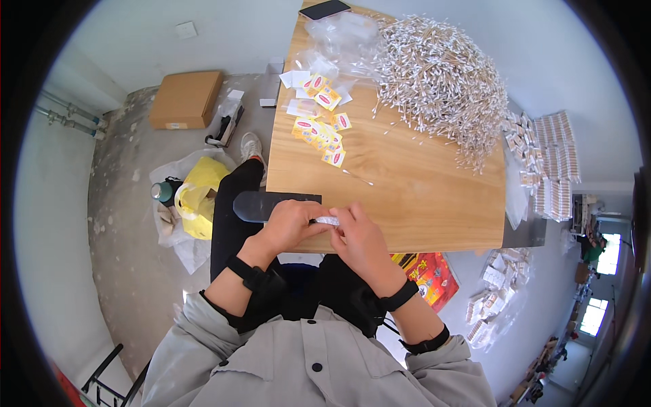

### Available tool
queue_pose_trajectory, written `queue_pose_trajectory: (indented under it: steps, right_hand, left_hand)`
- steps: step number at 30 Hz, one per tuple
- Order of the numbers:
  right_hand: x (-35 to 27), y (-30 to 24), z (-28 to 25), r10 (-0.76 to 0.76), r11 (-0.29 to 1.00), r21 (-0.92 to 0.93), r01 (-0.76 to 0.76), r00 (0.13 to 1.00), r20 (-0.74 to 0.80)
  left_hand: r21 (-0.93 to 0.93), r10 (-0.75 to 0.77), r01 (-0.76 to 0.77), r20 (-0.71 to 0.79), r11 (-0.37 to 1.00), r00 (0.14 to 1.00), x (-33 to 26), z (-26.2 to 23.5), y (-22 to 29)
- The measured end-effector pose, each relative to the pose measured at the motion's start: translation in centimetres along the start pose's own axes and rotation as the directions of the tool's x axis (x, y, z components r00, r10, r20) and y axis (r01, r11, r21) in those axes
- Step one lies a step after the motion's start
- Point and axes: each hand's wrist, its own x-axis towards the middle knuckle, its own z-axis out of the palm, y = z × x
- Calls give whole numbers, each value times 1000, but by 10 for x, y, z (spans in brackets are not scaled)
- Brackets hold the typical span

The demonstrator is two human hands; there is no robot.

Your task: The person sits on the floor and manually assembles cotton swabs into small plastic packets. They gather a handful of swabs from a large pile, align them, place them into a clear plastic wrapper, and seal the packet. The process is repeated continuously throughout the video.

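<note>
My left hand (290,225) and my right hand (355,234) meet over the near edge of the wooden table (434,203). Between their fingertips is a small bundle of cotton swabs (328,220), its white tips packed together. Both hands are closed on it; the rest of the bundle is hidden by the fingers. Beside my left hand, a dark flat piece with a rounded, see-through end (261,205) juts past the table's left edge. A single loose cotton swab (357,177) lies farther up the tabletop.
A large heap of cotton swabs (441,81) covers the far right. Yellow and white paper labels (319,132), clear plastic bags (342,41) and a phone (325,9) lie far left. Stacked swab packs (556,156) stand right. A cardboard box (186,100) and yellow bag (201,197) are on the floor.
</note>
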Motion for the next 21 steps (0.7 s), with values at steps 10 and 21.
queue_pose_trajectory:
  steps: [10,21]
  right_hand:
    - [-3,1,3,-56,990,-127,55,998,-4]
    - [-31,32,1,304,-60,982,-180,934,189]
  left_hand:
    - [-233,-213,198,-39,952,976,-11,10,-7]
    - [-340,-153,-6,-437,940,886,-35,-2,68]
